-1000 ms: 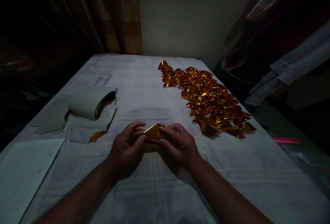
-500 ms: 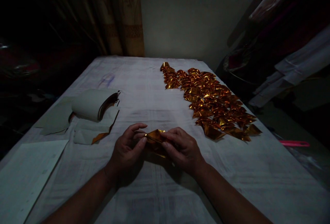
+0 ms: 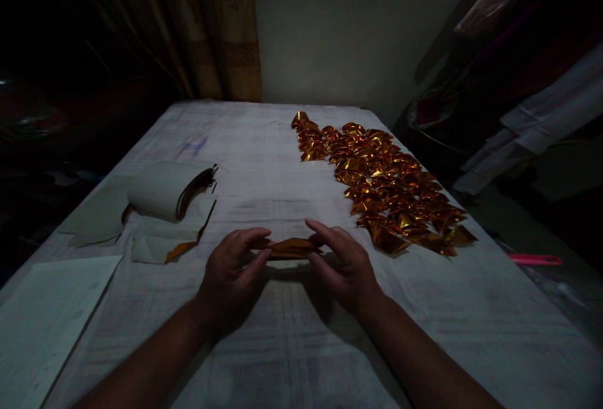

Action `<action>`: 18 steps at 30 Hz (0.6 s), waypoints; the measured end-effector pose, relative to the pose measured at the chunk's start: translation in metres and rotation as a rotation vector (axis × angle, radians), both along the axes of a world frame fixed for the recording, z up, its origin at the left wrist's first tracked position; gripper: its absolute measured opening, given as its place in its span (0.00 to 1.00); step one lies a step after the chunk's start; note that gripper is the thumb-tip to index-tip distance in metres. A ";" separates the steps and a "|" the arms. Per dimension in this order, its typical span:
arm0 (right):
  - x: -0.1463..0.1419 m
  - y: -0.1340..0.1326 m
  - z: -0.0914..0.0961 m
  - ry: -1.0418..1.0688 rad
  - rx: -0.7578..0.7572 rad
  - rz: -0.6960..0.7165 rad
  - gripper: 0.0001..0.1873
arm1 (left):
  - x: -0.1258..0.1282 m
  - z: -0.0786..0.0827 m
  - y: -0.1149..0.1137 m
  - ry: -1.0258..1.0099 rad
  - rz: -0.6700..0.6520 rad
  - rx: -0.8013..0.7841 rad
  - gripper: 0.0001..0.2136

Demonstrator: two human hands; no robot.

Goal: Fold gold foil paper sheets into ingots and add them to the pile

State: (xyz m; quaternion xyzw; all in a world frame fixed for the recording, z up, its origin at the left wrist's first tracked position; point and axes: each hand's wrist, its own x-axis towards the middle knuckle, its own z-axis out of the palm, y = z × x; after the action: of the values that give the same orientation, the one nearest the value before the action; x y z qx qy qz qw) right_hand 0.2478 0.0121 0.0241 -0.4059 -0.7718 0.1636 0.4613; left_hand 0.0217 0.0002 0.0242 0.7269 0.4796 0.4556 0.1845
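Between my hands is a folded piece of gold foil paper (image 3: pixel 293 248), held a little above the cloth-covered table. My left hand (image 3: pixel 235 267) pinches its left end between thumb and fingers. At the right end, my right hand (image 3: pixel 346 267) has its thumb against the foil, with the index finger lifted above it. Several folded gold foil pieces (image 3: pixel 377 173), shaped much like ingots, lie in a spread heap to the right. On the left rests a curled stack of foil-backed paper sheets (image 3: pixel 160 192), pale side up, with a few loose sheets around it.
A white sheet or board (image 3: pixel 56 315) lies at the near left of the table (image 3: pixel 292 340). Behind stand a curtain (image 3: pixel 226 38) and a pale wall (image 3: pixel 339 32). A pink handle (image 3: pixel 536 259) shows beyond the right edge, below hanging cloth (image 3: pixel 541 114).
The gold foil piece has turned flatter and more level between my hands. My right hand's fingers have loosened and spread, the index finger rising off the foil.
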 end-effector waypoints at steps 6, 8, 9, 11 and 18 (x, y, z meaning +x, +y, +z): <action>0.008 0.003 -0.004 -0.352 0.199 0.037 0.05 | -0.004 0.010 0.000 0.432 -0.030 0.283 0.04; 0.008 0.001 -0.008 -0.435 0.160 0.045 0.04 | -0.002 0.010 -0.004 0.532 -0.032 0.269 0.04; 0.008 0.000 -0.010 -0.463 0.125 0.054 0.03 | -0.001 0.009 -0.006 0.572 -0.046 0.248 0.05; 0.008 -0.003 -0.011 -0.491 0.043 0.076 0.04 | 0.001 0.008 -0.010 0.623 -0.088 0.201 0.06; 0.011 -0.009 0.001 -0.541 -0.123 0.115 0.07 | 0.004 0.008 -0.019 0.707 -0.142 0.145 0.06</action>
State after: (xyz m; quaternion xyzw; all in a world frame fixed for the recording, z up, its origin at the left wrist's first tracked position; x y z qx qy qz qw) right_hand 0.2586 0.0034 0.0246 -0.4174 -0.8774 0.1217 0.2029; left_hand 0.0255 -0.0187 0.0319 0.8821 0.4285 0.1951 -0.0133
